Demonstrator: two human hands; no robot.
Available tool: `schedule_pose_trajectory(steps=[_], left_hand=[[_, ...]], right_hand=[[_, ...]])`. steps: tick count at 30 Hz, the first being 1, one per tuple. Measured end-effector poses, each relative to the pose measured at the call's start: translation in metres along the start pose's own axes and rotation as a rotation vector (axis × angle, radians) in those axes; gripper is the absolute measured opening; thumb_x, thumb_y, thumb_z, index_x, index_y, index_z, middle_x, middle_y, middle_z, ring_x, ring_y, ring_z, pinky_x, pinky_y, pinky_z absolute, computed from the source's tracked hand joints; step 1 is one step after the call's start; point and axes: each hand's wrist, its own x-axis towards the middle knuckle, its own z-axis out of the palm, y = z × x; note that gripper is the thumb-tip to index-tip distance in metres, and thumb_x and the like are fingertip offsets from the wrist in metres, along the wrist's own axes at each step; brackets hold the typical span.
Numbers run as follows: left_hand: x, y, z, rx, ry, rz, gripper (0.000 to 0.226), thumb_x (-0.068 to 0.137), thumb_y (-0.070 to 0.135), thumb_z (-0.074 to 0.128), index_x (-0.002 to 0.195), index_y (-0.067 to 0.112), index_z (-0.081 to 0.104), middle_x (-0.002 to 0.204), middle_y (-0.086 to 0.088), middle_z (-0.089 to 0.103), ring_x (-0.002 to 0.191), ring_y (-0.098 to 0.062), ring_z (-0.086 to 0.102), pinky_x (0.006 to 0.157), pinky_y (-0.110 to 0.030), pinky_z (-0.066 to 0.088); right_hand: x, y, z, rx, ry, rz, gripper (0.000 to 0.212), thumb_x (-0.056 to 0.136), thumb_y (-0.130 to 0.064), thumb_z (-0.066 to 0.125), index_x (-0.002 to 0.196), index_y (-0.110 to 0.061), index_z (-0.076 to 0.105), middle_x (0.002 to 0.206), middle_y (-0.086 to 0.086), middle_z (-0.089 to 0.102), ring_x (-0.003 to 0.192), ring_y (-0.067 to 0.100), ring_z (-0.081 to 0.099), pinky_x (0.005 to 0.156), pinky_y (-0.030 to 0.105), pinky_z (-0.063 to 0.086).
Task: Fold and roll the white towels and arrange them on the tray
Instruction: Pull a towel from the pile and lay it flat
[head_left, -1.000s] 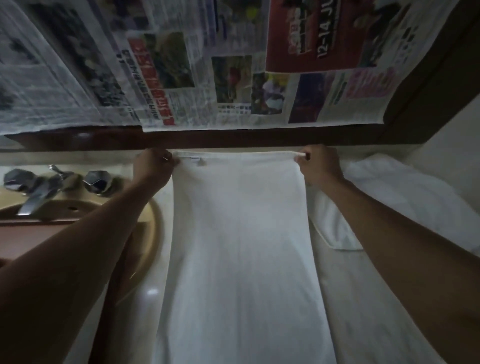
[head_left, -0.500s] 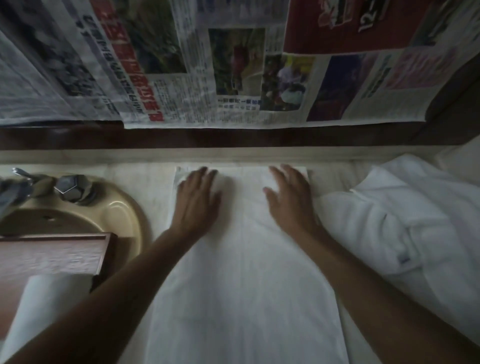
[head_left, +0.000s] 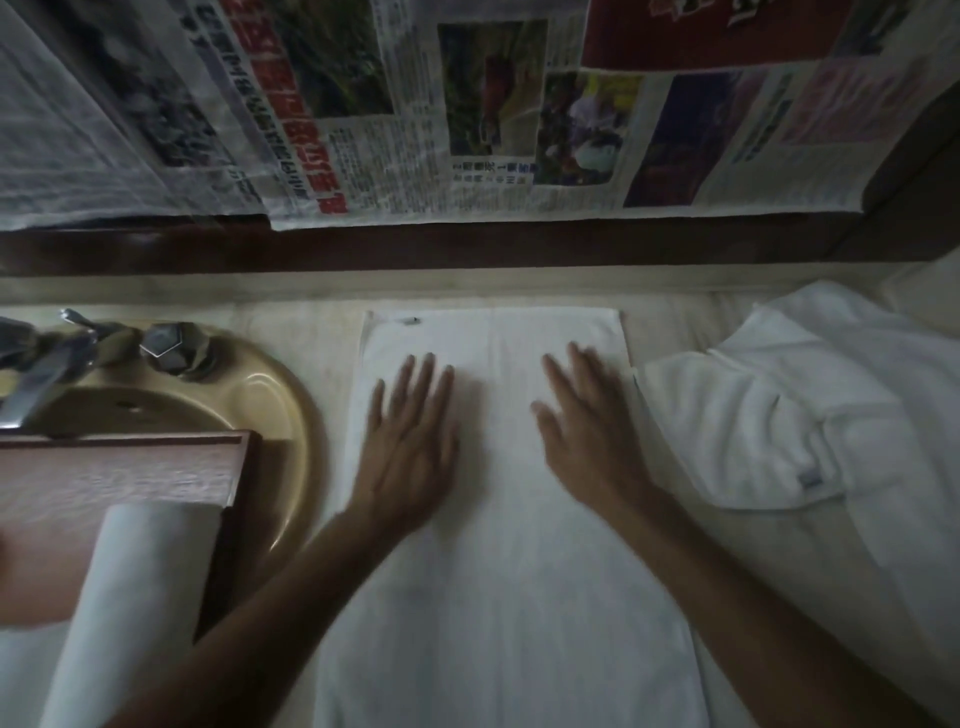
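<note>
Newspaper sheets (head_left: 467, 104) covered the wall above a dark wooden strip (head_left: 467, 249). Below it ran the pale worktop (head_left: 291, 317), with a beige sink (head_left: 275, 400) at the left, a metal tap (head_left: 36, 374) and faceted knob (head_left: 169, 345) on its rim.

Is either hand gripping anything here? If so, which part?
Nothing is held. The left hand and right hand lie flat, fingers straight, on the far half of the spread white towel; no edge or corner is pinched.

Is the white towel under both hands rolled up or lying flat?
Flat. The long white towel lies spread out, no visible part rolled; the left hand and right hand rest on it, fingers straight.
</note>
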Motion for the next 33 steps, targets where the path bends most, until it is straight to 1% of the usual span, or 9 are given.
schedule_pose_trajectory(steps=[4, 8, 12, 16, 18, 21, 25, 29, 33], left_hand=[[-0.051, 0.016, 0.021, -0.024, -0.097, 0.068, 0.062, 0.108, 0.047, 0.028, 0.165, 0.024, 0.017, 0.172, 0.0, 0.008, 0.159, -0.016, 0.0, 0.128, -0.049, 0.013], [-0.066, -0.022, 0.01, 0.017, -0.063, 0.015, 0.066, 0.106, 0.051, 0.03, 0.164, 0.02, 0.021, 0.172, -0.002, 0.011, 0.159, -0.019, 0.005, 0.127, -0.048, 0.017], [-0.096, 0.011, -0.004, -0.055, 0.011, -0.019, 0.066, 0.107, 0.045, 0.033, 0.164, 0.015, 0.02, 0.172, -0.005, 0.011, 0.159, -0.02, 0.004, 0.129, -0.043, 0.008], [-0.14, 0.058, 0.011, -0.144, -0.015, 0.037, 0.06, 0.108, 0.04, 0.032, 0.162, 0.014, 0.026, 0.171, -0.005, 0.016, 0.159, -0.02, 0.009, 0.127, -0.048, 0.014], [-0.153, 0.044, 0.018, -0.119, -0.027, 0.061, 0.059, 0.107, 0.039, 0.032, 0.16, 0.014, 0.031, 0.169, -0.005, 0.022, 0.158, -0.021, 0.016, 0.124, -0.052, 0.024], [-0.171, 0.001, 0.01, -0.031, 0.026, 0.029, 0.059, 0.106, 0.036, 0.038, 0.159, 0.011, 0.035, 0.168, -0.008, 0.027, 0.156, -0.024, 0.022, 0.122, -0.052, 0.027], [-0.208, -0.009, -0.008, -0.062, 0.082, -0.063, 0.06, 0.105, 0.033, 0.038, 0.16, 0.007, 0.03, 0.169, -0.013, 0.022, 0.158, -0.026, 0.017, 0.124, -0.054, 0.022], [-0.24, 0.053, -0.003, -0.155, -0.043, 0.052, 0.062, 0.106, 0.038, 0.033, 0.163, 0.014, 0.023, 0.172, -0.007, 0.014, 0.159, -0.024, 0.011, 0.127, -0.05, 0.014], [-0.259, 0.048, -0.001, -0.088, -0.104, 0.021, 0.064, 0.106, 0.045, 0.035, 0.164, 0.021, 0.02, 0.172, -0.003, 0.01, 0.159, -0.022, 0.007, 0.126, -0.053, 0.018]], right_hand=[[-0.059, -0.025, 0.01, -0.024, -0.072, -0.116, 0.055, 0.103, -0.04, 0.045, 0.153, -0.019, 0.048, 0.165, 0.012, 0.033, 0.156, 0.029, 0.024, 0.123, 0.056, 0.021], [-0.049, 0.023, -0.002, -0.052, 0.066, -0.034, 0.047, 0.106, -0.033, 0.044, 0.142, -0.009, 0.06, 0.156, 0.016, 0.048, 0.149, 0.032, 0.038, 0.121, 0.053, 0.028], [-0.07, 0.004, -0.025, 0.003, 0.123, 0.019, 0.048, 0.107, -0.033, 0.043, 0.145, -0.008, 0.057, 0.154, 0.018, 0.049, 0.147, 0.033, 0.04, 0.121, 0.051, 0.03], [-0.152, -0.059, -0.018, -0.02, -0.072, -0.061, 0.053, 0.102, -0.039, 0.044, 0.152, -0.019, 0.05, 0.162, 0.011, 0.04, 0.151, 0.032, 0.034, 0.123, 0.055, 0.022], [-0.173, -0.052, -0.015, -0.07, -0.083, -0.053, 0.057, 0.102, -0.047, 0.045, 0.154, -0.024, 0.046, 0.166, 0.007, 0.033, 0.155, 0.027, 0.027, 0.122, 0.06, 0.018], [-0.17, -0.01, -0.019, -0.131, -0.052, 0.028, 0.056, 0.104, -0.048, 0.041, 0.153, -0.021, 0.048, 0.165, 0.006, 0.035, 0.154, 0.027, 0.029, 0.121, 0.061, 0.02], [-0.178, 0.0, -0.034, -0.105, -0.018, 0.121, 0.06, 0.107, -0.05, 0.032, 0.153, -0.015, 0.049, 0.163, 0.013, 0.037, 0.152, 0.036, 0.032, 0.122, 0.059, 0.021], [-0.23, -0.066, -0.03, -0.071, -0.158, -0.01, 0.059, 0.105, -0.049, 0.036, 0.158, -0.023, 0.039, 0.169, 0.01, 0.024, 0.157, 0.031, 0.017, 0.123, 0.06, 0.017], [-0.247, -0.052, -0.032, -0.107, -0.187, -0.031, 0.061, 0.104, -0.05, 0.041, 0.159, -0.024, 0.037, 0.17, 0.007, 0.023, 0.158, 0.027, 0.015, 0.124, 0.06, 0.017]])
